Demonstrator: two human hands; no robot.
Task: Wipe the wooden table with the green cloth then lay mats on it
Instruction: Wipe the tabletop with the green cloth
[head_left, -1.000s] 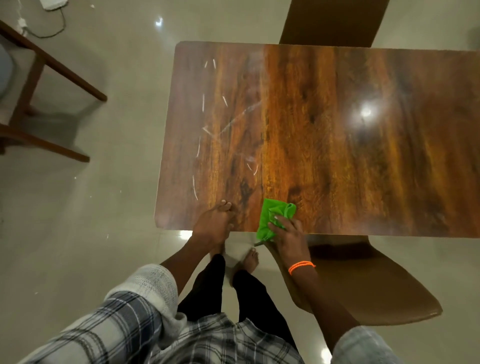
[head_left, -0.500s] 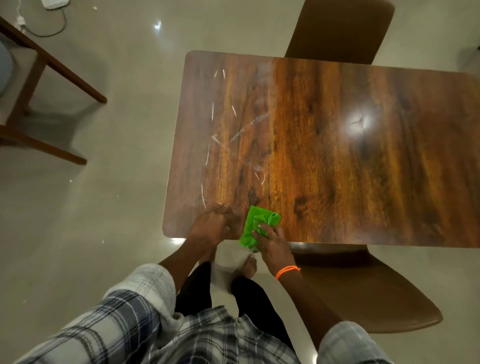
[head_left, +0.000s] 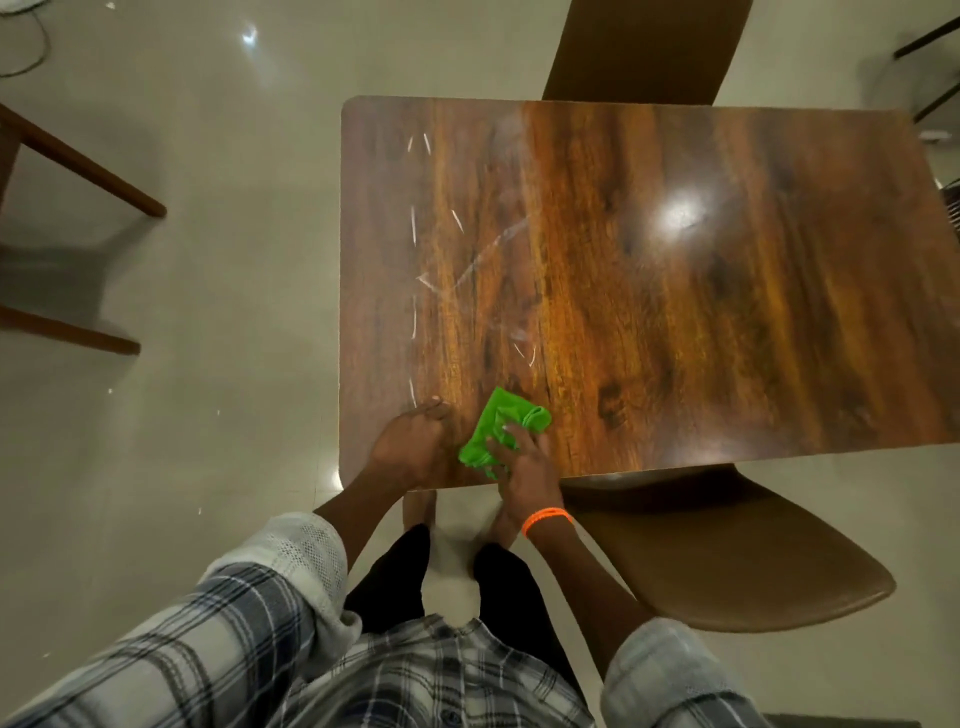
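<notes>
A person stands at the near edge of a wooden tabletop (head_left: 675, 312), seen from above. The green cloth (head_left: 498, 428) lies bunched on the wood near the near-left corner, at about seven o'clock on the surface. The right hand (head_left: 524, 467) rests on the cloth's near side, its fingers (head_left: 511, 434) spread over the fabric and pressing it down; an orange wristband (head_left: 548, 519) circles that wrist. Just to the nine o'clock side of the cloth, the left hand (head_left: 413, 447) sits on the wood with its fingers curled under in a loose fist, holding nothing, knuckles close to the cloth but apart from it. Pale streaks (head_left: 447, 275) mark the left part of the surface, toward twelve o'clock from the hands. One brown chair (head_left: 727, 561) is tucked at the near edge at four o'clock, and another (head_left: 639, 47) stands at the far edge. The floor (head_left: 208, 260) is glossy and pale.
</notes>
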